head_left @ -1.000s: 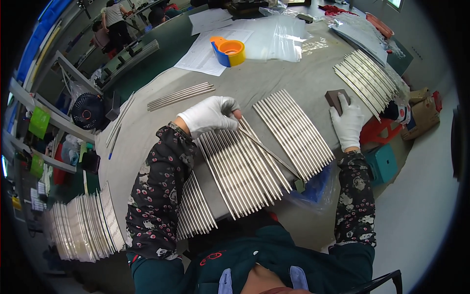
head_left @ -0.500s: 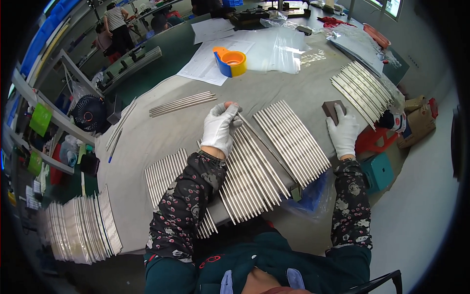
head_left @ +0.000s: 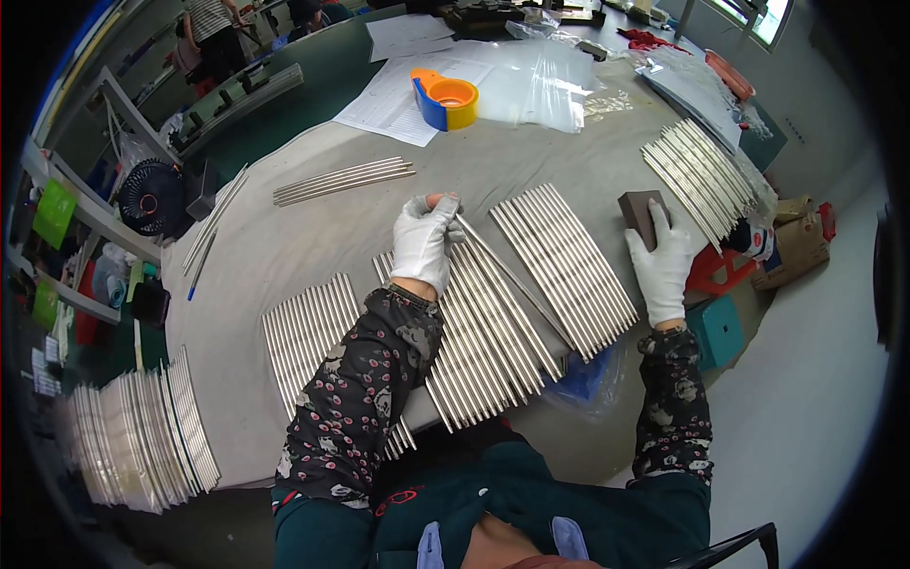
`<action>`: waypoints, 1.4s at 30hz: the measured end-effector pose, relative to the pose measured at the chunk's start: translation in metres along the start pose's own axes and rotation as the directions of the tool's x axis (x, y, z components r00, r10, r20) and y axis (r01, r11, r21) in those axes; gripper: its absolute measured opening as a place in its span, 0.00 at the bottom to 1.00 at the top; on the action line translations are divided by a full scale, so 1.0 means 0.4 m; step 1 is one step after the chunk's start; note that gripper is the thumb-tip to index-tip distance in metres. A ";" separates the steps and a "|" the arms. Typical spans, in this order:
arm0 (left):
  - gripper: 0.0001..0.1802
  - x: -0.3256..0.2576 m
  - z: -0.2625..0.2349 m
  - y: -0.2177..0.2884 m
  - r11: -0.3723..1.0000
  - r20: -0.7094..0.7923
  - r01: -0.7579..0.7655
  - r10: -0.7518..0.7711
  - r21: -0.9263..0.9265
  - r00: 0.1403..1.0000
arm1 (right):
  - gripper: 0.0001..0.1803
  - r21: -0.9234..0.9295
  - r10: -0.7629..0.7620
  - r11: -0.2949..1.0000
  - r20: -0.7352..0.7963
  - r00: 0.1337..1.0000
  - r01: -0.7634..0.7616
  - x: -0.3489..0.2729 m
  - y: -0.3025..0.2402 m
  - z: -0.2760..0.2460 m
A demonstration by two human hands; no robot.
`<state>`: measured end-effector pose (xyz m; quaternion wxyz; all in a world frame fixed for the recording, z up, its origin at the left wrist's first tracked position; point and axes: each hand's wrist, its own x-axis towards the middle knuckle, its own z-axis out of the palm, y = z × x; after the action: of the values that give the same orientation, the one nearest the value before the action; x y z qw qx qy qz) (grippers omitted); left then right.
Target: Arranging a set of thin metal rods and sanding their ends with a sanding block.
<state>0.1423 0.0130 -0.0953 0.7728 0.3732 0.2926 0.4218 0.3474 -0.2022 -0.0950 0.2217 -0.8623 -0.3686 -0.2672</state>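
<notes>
My left hand [head_left: 424, 242], in a white glove, pinches the far end of a long metal rod [head_left: 512, 280] that lies slanted across the rows of rods. Under my forearm sits the middle row of silver rods [head_left: 483, 341]. To its right lies another row of rods [head_left: 567, 266]. My right hand [head_left: 661, 261], also gloved, grips a dark brown sanding block [head_left: 641, 215] at the table's right edge, just beside that row. A third row of rods [head_left: 308, 327] lies to the left of my arm.
Further rods lie at the far right [head_left: 697, 180], a small bundle [head_left: 343, 180] at the back, and a fanned stack [head_left: 142, 436] at the lower left. An orange and blue tape dispenser [head_left: 445, 100], papers and plastic bags [head_left: 545, 81] are behind. A person stands at the far left [head_left: 213, 33].
My left hand has slid up along the rod toward its far end and my arm has stretched out. My right hand with the block has stayed near the table's right edge.
</notes>
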 end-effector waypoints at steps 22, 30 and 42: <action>0.13 -0.054 0.009 -0.026 0.977 0.394 0.096 -0.165 0.189 0.904 | 0.32 0.324 -0.179 0.937 0.112 0.977 0.134 -0.141 -0.244 -0.125; 0.12 -0.058 0.004 -0.024 0.972 0.363 0.088 -0.165 0.220 0.917 | 0.30 0.230 -0.282 0.939 0.095 0.955 0.255 -0.116 -0.285 -0.143; 0.10 -0.060 0.021 -0.022 0.954 0.353 0.103 -0.203 0.281 0.913 | 0.27 0.290 -0.413 0.871 -0.006 0.911 0.397 -0.091 -0.290 -0.159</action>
<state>0.1410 -0.0138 -0.0947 0.7906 0.5198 0.2191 0.2383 0.2195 -0.1850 -0.0479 0.2721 -0.7320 -0.5817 -0.2276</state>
